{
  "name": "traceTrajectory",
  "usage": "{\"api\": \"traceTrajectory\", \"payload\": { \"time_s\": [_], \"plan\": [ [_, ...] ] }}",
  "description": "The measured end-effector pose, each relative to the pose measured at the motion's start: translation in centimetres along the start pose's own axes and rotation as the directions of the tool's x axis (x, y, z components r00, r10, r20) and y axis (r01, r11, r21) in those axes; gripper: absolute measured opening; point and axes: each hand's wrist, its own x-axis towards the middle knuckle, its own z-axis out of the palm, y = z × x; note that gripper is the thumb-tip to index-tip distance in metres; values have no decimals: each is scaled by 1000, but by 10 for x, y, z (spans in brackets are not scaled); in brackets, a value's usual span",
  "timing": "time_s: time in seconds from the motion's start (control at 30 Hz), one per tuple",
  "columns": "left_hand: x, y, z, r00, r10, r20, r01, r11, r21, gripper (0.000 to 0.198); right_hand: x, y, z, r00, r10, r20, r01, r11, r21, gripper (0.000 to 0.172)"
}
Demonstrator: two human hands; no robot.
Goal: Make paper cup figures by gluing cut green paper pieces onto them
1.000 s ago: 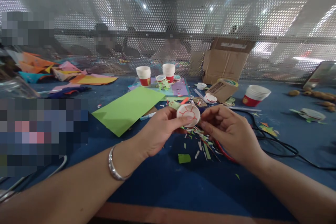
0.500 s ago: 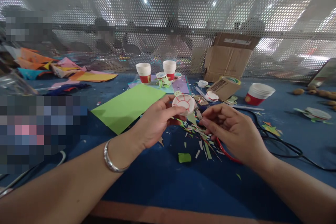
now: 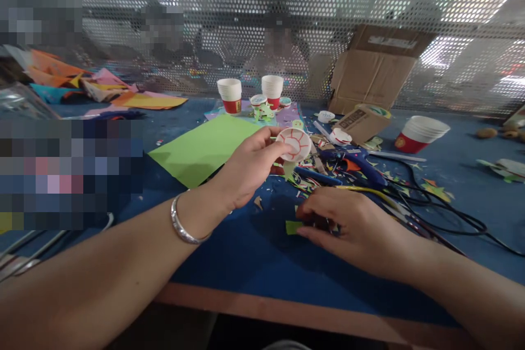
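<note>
Left hand (image 3: 255,168) pinches white paper disc (image 3: 300,143) with red lines between thumb and fingers, held up above desk (image 3: 246,262), patterned face toward camera. Right hand (image 3: 350,224) low over desk, fingers curled, thumb tip at edge of small green scrap (image 3: 291,228); cannot tell whether scrap is gripped. Large green sheet (image 3: 200,147) lies beyond left forearm. Blue pen (image 3: 318,176) and blue glue gun (image 3: 369,168) lie among paper clippings, beyond right hand.
</note>
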Motion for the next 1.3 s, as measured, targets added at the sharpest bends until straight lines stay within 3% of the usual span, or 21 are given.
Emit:
{"api": "traceTrajectory", "payload": {
  "time_s": [0.3,0.6,1.0,1.2,1.3],
  "plan": [
    [-1,1,-1,997,-40,72,36,998,60,32,2,1,3,994,22,106,-18,999,-34,7],
    [0,0,-4,983,-68,168,43,988,147,24,0,2,4,998,-15,67,13,1000,25,11],
    [-1,3,-3,984,-113,136,91,983,157,27,0,2,6,995,-69,69,68,998,11,14],
    [2,1,-6,987,-119,108,104,985,136,28,-1,8,-3,997,-71,-5,71,997,-35,17],
    [5,2,-7,991,-109,76,102,991,89,27,-1,23,-16,993,34,-112,-46,993,-108,15]
  ]
}}
